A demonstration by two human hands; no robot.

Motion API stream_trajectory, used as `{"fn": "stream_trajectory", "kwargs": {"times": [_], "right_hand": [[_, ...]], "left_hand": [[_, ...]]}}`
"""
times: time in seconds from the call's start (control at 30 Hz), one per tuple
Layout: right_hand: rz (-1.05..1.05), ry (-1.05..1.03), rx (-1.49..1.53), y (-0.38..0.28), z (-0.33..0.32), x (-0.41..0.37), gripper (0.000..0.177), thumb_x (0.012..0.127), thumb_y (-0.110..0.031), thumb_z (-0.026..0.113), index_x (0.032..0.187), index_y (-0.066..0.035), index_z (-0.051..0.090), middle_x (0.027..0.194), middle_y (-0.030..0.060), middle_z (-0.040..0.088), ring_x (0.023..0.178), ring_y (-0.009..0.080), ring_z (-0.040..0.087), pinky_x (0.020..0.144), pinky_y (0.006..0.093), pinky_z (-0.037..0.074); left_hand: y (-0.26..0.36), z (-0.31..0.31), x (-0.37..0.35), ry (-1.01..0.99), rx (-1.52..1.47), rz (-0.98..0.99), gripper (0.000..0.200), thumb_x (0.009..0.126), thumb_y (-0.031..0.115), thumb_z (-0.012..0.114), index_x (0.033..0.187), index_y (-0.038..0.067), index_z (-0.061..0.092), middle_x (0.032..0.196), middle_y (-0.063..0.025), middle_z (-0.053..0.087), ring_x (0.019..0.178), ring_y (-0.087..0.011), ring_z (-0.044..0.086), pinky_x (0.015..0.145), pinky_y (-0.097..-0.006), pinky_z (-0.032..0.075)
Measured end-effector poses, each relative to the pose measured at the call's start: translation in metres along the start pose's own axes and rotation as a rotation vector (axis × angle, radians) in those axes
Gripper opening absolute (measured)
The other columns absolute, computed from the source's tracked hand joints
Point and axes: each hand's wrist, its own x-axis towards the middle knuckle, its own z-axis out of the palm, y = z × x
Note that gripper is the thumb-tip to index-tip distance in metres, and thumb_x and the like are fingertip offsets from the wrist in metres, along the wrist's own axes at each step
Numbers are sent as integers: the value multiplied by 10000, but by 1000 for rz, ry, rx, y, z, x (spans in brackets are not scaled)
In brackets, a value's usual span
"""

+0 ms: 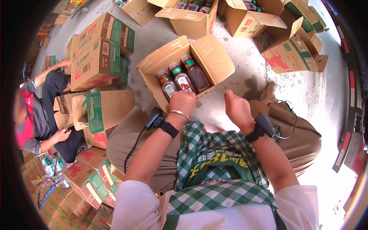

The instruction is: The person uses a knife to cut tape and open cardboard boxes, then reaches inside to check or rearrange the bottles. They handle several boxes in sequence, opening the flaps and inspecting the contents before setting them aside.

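An open cardboard box (151, 71) stands on the floor in front of me, its flaps spread. Inside lie three dark-brown drink bottles, including a wide one (198, 78) on the right and a green-collared one (183, 81) in the middle. My left hand (183, 102) is closed at the box's near edge, just below the bottles; what its fingers grip is hidden. To the right of the box, and apart from it, my right hand (237, 106) is closed too. A tiny dark tip shows at its fingers, too small to name.
Several open boxes of bottles, one (188, 21) among them, stand farther off. Closed cartons (94, 61) are stacked on the left, with an open carton (111, 109) below. A co-worker (42, 115) sits there among boxes. Black cables (134, 147) hang from my wrist devices.
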Motion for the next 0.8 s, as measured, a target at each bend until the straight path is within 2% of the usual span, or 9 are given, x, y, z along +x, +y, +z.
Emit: {"fn": "stream_trajectory", "kwargs": {"times": [0.13, 0.2, 0.33, 0.43, 0.6, 0.67, 0.8], "right_hand": [[-38, -42, -19, 3, -11, 11, 119, 879, -106, 512, 823, -34, 436, 698, 194, 574, 650, 394, 573, 535, 474, 437], [-90, -46, -91, 3, -16, 15, 34, 820, -54, 496, 815, -46, 464, 703, 161, 600, 642, 369, 592, 542, 459, 461], [-119, -93, -133, 1, -12, 26, 33, 805, -43, 490, 820, -45, 461, 705, 158, 598, 644, 370, 594, 543, 457, 461], [-109, -111, -126, -6, -6, 34, 40, 809, -45, 473, 844, -40, 455, 705, 176, 594, 651, 383, 590, 552, 475, 456], [-21, -242, -141, 22, -8, 24, 41, 838, -60, 460, 860, -26, 453, 733, 198, 595, 689, 407, 581, 585, 496, 444], [-90, -181, -49, 23, 5, 28, 47, 862, -76, 456, 859, -29, 450, 743, 203, 593, 703, 411, 578, 597, 501, 438], [-94, -150, 49, 29, 30, 36, 62, 876, -91, 461, 865, -31, 451, 735, 205, 585, 704, 413, 573, 605, 503, 435]], "left_hand": [[-3, 1, 1, 8, -38, 30, 255, 736, 287, 665, 650, 55, 604, 646, -113, 625, 662, -273, 622, 625, -398, 477], [-3, -1, 0, 17, -44, 51, 251, 741, 289, 652, 659, 58, 599, 647, -114, 623, 674, -273, 622, 633, -391, 469], [-1, -3, -1, 9, -22, 41, 190, 743, 257, 639, 666, 85, 612, 646, -93, 631, 683, -243, 633, 629, -358, 455], [-1, -4, -3, 36, -18, 47, 193, 741, 257, 637, 661, 86, 596, 644, -92, 629, 684, -240, 631, 626, -356, 451], [-1, 0, -4, 61, 6, 103, 104, 736, 159, 555, 658, 94, 571, 633, -69, 613, 658, -221, 618, 621, -351, 443], [-1, -2, -5, 74, -11, 107, 91, 730, 143, 540, 658, 96, 570, 631, -65, 611, 657, -219, 616, 620, -350, 442], [-1, -4, -6, 82, -14, 90, 91, 731, 148, 543, 661, 96, 569, 628, -61, 607, 659, -221, 613, 619, -350, 440]]}}
